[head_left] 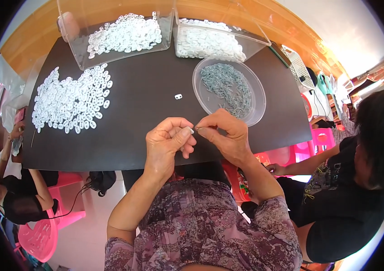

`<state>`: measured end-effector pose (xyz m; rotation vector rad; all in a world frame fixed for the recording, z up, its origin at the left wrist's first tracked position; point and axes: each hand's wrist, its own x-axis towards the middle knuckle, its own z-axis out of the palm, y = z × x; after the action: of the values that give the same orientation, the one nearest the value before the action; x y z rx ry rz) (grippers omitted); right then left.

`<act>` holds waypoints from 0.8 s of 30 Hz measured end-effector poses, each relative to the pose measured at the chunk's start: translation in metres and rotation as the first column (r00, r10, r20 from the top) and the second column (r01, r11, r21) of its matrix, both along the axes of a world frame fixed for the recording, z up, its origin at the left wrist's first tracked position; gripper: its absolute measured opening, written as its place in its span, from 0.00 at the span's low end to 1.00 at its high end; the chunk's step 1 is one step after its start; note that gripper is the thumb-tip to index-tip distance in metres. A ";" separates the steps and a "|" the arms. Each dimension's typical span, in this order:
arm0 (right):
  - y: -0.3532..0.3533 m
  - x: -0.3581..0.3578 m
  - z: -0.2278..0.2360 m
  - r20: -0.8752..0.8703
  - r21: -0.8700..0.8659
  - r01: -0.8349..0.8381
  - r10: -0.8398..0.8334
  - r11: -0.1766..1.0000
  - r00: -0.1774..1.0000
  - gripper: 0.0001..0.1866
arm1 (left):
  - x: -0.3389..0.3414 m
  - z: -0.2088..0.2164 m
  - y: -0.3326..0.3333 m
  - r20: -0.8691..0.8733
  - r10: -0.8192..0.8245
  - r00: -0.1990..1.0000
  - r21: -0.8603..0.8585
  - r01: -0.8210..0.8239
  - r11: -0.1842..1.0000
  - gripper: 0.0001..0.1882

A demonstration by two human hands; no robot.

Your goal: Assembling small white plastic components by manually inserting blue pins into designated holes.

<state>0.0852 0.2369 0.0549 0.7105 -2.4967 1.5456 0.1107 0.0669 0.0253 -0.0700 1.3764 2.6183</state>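
Note:
In front of my body, just above the table's near edge, both hands meet fingertip to fingertip. My left hand (164,139) pinches a small white plastic piece (192,131) between thumb and forefinger, its other fingers curled. Close against it, my right hand (229,136) is closed in a pinch; whatever is in its fingertips is too small to name. A lone white oval piece with two holes (178,96) lies on the table beyond my hands. Behind my right hand stands a round clear tray (260,110) holding a heap of tiny grey-blue metal pins or screws (227,86).
White oval pieces (72,101) are spread across the left of the dark table (142,95). Two clear boxes with more white pieces (126,36) (207,40) stand along the back. One person in black (350,189) sits at my right, another (24,194) at my left, near pink stools (40,237).

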 end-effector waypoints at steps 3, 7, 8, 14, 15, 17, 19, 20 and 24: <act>-0.004 0.001 0.000 -0.007 -0.003 -0.016 0.016 1.000 1.000 0.05 | 0.004 -0.005 -0.001 -0.040 0.055 0.998 -0.021 -0.056 0.998 0.06; -0.008 0.002 -0.003 0.002 -0.007 -0.036 0.036 0.999 0.999 0.06 | 0.008 -0.003 -0.004 -0.002 0.089 0.996 0.082 -0.089 0.993 0.07; -0.009 0.002 -0.004 0.004 -0.008 -0.040 0.040 0.999 0.999 0.06 | 0.009 -0.005 -0.005 -0.006 0.088 0.996 0.090 -0.087 0.992 0.07; -0.014 0.003 -0.004 -0.012 -0.006 -0.070 0.070 0.998 0.997 0.06 | 0.012 -0.006 -0.007 0.001 0.151 0.989 0.081 -0.150 0.985 0.07; -0.016 0.003 -0.004 -0.002 -0.003 -0.072 0.072 0.997 0.997 0.06 | 0.012 -0.008 -0.008 -0.006 0.152 0.988 0.070 -0.152 0.986 0.07; -0.019 0.003 -0.004 0.011 0.001 -0.077 0.077 0.997 0.997 0.05 | 0.013 -0.008 -0.009 -0.009 0.151 0.988 0.074 -0.150 0.986 0.06; -0.022 0.003 -0.005 -0.037 0.046 -0.082 0.083 0.996 0.996 0.05 | 0.014 -0.007 -0.010 -0.012 0.149 0.989 0.078 -0.148 0.986 0.06; -0.022 0.002 -0.006 -0.034 0.047 -0.084 0.086 0.995 0.996 0.05 | 0.015 -0.006 -0.012 0.011 0.146 0.989 0.072 -0.146 0.987 0.05; -0.027 0.002 -0.007 -0.110 0.073 -0.094 0.102 0.993 0.989 0.05 | 0.017 -0.009 -0.014 -0.001 0.171 0.985 0.001 -0.171 0.985 0.05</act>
<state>0.0877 0.2104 0.0478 0.9179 -2.4749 1.4125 0.1275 0.0525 0.0167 -0.1956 1.4289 2.7575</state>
